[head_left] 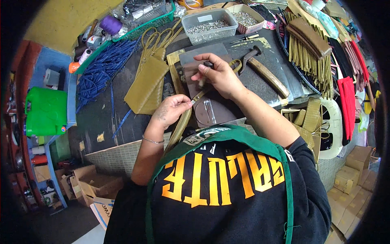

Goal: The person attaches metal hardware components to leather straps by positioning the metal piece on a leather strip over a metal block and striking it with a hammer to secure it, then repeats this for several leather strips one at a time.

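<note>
Olive strap (pixel 178 129) at the centre, rising from the apron's upper edge to the left hand (pixel 170 112), and on up over a grey plate (pixel 215 49) on the dark worktable (pixel 91 122). Small metal fitting (pixel 196 98) on the strap, right at the left fingertips.

Left hand: thumb and forefinger pinching the strap beside that fitting; other fingers curled. Right hand (pixel 216 73): above the plate, thumb and fingers closed round a slim, dark-handled tool (pixel 208 64), lower end pointing down near the strap. Whether tip touches strap: cannot tell.

Just right of the right hand, a hammer (pixel 268 76) lying flat, wooden handle slanting toward the person. Left of the plate, a folded olive panel (pixel 147 86) with looped handles; past it, a tangle of blue cords (pixel 103 67).

Far side: clear tub (pixel 195 39) of small metal bits, a smaller basket (pixel 248 29) of similar bits beside it. Far left, a purple thread cone (pixel 110 25) in a green basket (pixel 144 29). Far right, a bundle of olive strips (pixel 304 51), brown woven piece (pixel 309 35) on top.
</note>
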